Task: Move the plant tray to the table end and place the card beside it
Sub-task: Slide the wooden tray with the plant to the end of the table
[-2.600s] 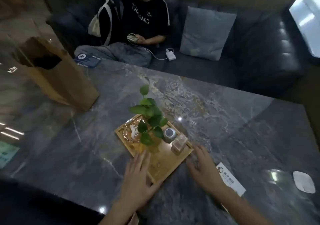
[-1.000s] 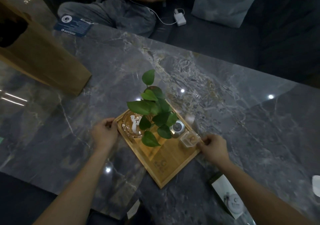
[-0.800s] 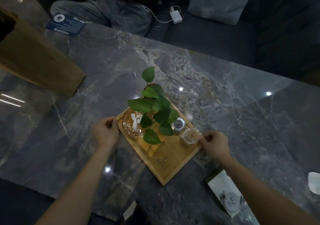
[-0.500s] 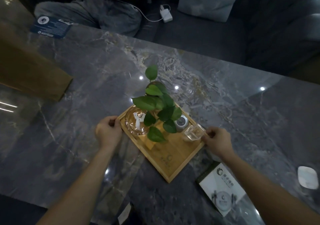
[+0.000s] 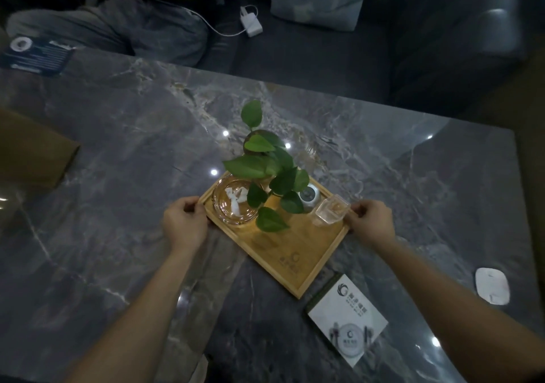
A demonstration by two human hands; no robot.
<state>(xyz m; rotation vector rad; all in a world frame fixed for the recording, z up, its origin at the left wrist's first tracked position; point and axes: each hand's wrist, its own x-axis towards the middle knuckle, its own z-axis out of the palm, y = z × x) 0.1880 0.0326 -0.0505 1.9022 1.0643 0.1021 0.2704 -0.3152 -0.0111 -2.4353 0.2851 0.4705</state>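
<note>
both hands grip the bamboo plant tray [image 5: 295, 253], which sits turned on the diagonal near the middle of the marble desk [image 5: 124, 152], a little toward its near edge. the left hand [image 5: 184, 225] is curled over the tray's left corner, fingers pinching the rim; the right hand [image 5: 370, 220] is closed the same way on the right corner. taking opposite corners likely keeps the load level, since what rides on the tray is loose and top-heavy. whether the tray is lifted or resting on the desk cannot be told.

the tray carries, along its far side, a round clear glass dish [image 5: 234, 204] with a few white scraps in it, a leafy green plant [image 5: 268, 170] whose pot is hidden under its own leaves, a small round grey jar [image 5: 309, 200], and a square clear cup [image 5: 329, 213] at the right corner, just beside the right thumb; what it holds cannot be told. the near half of the tray is bare wood with a printed logo.

the white card [image 5: 348, 319] lies flat close to the tray's near corner, toward the near right edge of the desk, untouched. a brown paper bag [image 5: 32, 152] stands at the left edge, a dark leaflet [image 5: 37, 54] at the far left corner, and a small white pad [image 5: 492, 285] near the right edge.
</note>
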